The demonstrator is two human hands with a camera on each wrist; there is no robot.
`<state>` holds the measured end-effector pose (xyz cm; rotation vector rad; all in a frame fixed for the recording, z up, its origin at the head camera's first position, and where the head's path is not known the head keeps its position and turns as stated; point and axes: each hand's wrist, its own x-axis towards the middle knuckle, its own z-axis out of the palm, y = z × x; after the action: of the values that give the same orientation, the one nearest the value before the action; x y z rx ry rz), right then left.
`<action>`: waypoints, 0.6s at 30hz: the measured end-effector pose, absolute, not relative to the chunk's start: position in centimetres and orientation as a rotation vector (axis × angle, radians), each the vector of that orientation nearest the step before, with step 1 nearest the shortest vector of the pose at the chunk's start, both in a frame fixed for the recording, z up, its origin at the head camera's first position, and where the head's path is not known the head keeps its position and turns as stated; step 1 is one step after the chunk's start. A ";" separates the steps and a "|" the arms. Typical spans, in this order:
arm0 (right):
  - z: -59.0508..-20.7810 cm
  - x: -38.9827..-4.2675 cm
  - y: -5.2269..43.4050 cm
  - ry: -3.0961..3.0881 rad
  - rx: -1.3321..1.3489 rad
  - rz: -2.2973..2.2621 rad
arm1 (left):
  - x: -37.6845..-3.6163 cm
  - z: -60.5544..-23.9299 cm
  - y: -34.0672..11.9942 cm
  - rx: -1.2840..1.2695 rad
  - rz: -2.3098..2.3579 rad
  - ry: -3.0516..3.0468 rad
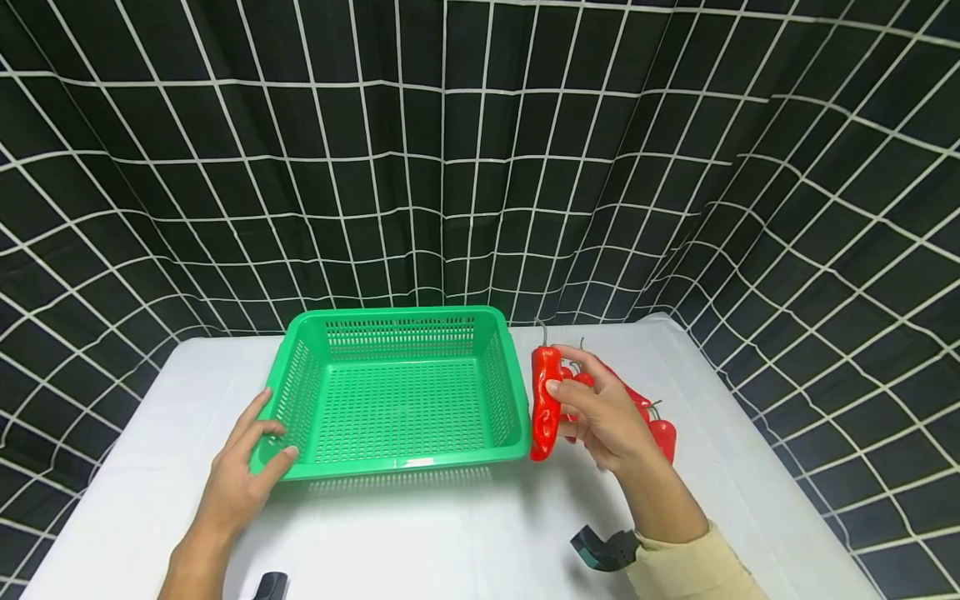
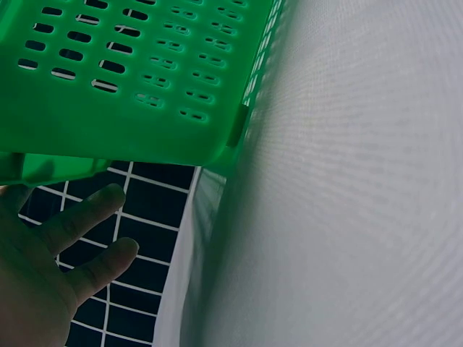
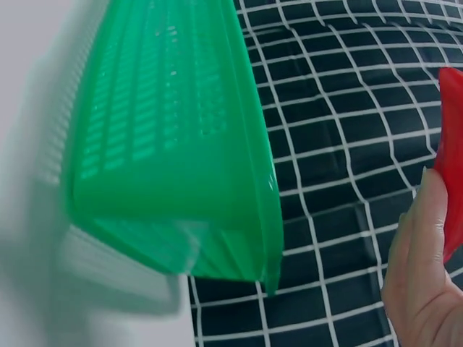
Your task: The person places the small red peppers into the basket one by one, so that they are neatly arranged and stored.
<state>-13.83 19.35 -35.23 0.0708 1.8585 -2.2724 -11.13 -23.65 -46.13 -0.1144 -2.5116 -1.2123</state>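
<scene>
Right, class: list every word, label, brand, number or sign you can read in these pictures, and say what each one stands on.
None: no readable text in any view.
The green basket is plain perforated plastic with no label showing.
The red pepper in the right hand is unmarked.
The backdrop bears only a white grid, and the table is bare white.
The left hand covers no visible print.

light: bright, even overhead | shadows: soft under basket (image 1: 397,392) | head: edges bowed | right wrist: motion-blurred
</scene>
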 end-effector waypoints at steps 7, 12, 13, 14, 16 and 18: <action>-35.6 -14.8 17.0 1.837 0.010 -2.271 | -11.1 -46.0 -23.7 -0.113 -1.195 -2.510; -36.2 -15.8 15.0 1.842 0.010 -2.249 | -11.1 -46.2 -23.7 -0.117 -1.206 -2.503; -36.4 -15.9 14.7 1.830 0.014 -2.248 | -11.1 -46.2 -23.7 -0.116 -1.208 -2.502; -36.6 -16.1 14.4 1.826 0.015 -2.244 | -11.1 -46.2 -23.7 -0.115 -1.210 -2.503; -37.0 -16.4 13.8 1.826 0.020 -2.232 | -11.1 -46.3 -23.7 -0.113 -1.212 -2.507; -37.2 -16.6 13.3 1.828 0.019 -2.220 | -11.2 -46.3 -23.7 -0.113 -1.207 -2.511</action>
<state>-16.60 13.30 -37.24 0.0192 1.8279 -2.2200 -11.16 -23.68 -46.31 -0.1130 -2.5106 -1.2075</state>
